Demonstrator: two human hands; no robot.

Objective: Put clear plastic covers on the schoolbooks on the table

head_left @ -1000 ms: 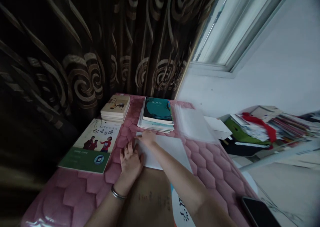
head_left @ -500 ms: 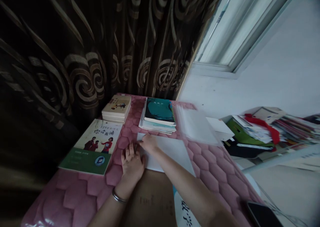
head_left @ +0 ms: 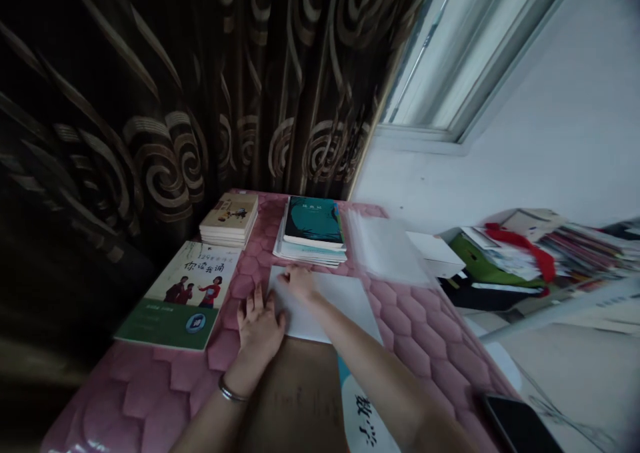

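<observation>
Dark swirl-patterned curtain [head_left: 200,106] behind a table under a pink quilted cover [head_left: 150,386], window [head_left: 465,53] to the right. Left hand [head_left: 259,326] lies flat, fingers spread, palm down on the left edge of a white sheet [head_left: 340,300], gripping nothing; bracelet [head_left: 229,392] at the wrist. Right hand [head_left: 297,282] rests at the sheet's far left corner, fingers curled on the paper; can't tell if it pinches the edge. Sheet lies mid-table, overlapping a brown cover [head_left: 300,400] nearer the person. Green-and-white book [head_left: 180,300] left of the hands, small book stack [head_left: 231,218] and teal-covered stack [head_left: 313,230] beyond, clear plastic sleeves [head_left: 385,250] to the right. Phone [head_left: 517,423] at the near right corner.
</observation>
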